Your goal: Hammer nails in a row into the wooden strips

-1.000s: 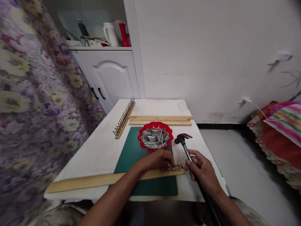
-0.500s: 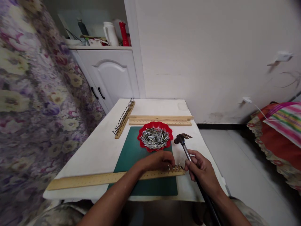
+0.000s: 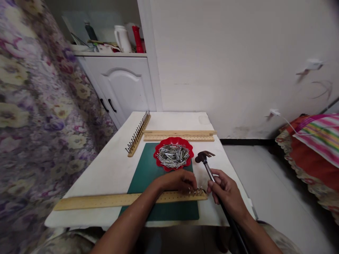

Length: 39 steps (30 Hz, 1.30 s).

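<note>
A long wooden strip [image 3: 106,201] with a row of holes lies across the near edge of a green mat [image 3: 148,173]. Several nails [image 3: 197,191] stand in its right end. My left hand [image 3: 177,181] rests on the strip, fingers pinched at the leftmost of those nails. My right hand [image 3: 227,194] grips the handle of a hammer, whose head [image 3: 203,156] is raised above the table to the right of the nails. A red scalloped dish [image 3: 172,157] full of loose nails sits on the mat just beyond my left hand.
Another strip [image 3: 137,135] studded with upright nails lies at the far left of the white table [image 3: 106,169]. Two bare strips [image 3: 180,135] lie along the far edge. A flowered curtain hangs left, a white cupboard [image 3: 119,84] behind, and bedding [image 3: 312,148] at right.
The view has shifted slightly to the left. Both hands and the hammer stay almost as they were.
</note>
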Available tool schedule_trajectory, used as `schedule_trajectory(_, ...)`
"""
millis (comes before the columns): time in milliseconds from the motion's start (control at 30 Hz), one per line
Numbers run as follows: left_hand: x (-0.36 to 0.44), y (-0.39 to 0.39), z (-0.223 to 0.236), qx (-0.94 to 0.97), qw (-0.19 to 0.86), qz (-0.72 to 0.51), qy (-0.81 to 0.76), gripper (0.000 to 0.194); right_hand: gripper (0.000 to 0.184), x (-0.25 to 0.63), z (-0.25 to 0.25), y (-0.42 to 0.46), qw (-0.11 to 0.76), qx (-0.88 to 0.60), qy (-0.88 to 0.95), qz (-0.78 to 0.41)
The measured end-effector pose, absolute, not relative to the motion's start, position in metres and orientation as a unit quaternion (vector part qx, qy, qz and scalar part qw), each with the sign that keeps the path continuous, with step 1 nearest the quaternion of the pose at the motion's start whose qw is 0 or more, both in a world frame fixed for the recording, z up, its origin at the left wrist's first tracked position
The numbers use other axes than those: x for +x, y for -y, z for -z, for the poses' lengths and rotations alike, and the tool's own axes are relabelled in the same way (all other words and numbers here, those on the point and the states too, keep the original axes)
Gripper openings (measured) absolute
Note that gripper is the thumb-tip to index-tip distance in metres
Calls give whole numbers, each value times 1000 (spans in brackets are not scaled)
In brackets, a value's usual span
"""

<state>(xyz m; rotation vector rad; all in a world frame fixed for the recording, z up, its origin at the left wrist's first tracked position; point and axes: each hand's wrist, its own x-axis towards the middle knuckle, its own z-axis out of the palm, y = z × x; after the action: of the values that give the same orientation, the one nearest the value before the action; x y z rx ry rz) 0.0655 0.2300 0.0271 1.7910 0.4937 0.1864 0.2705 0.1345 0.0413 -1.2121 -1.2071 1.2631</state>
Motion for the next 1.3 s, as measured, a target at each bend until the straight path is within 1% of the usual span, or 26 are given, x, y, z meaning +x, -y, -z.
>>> schedule_trajectory(200,64,-229,-25,758,606,-78,-228,19,35,270,-42,-133,479,-504,494,-522)
schedule_trajectory(533,63,-229,-20,767,593,-78,-234,16,31,271,-43,-132,484,-492,497,-526)
schedule_trajectory(833,63,-230,-19,733,640,-80,-214,23,33,265,-42,-135,491,-493,492,-523)
schedule_trajectory(1300,64,-227,-24,755,612,-103,-213,26,34,263,-38,-137,500,-490,485,-523)
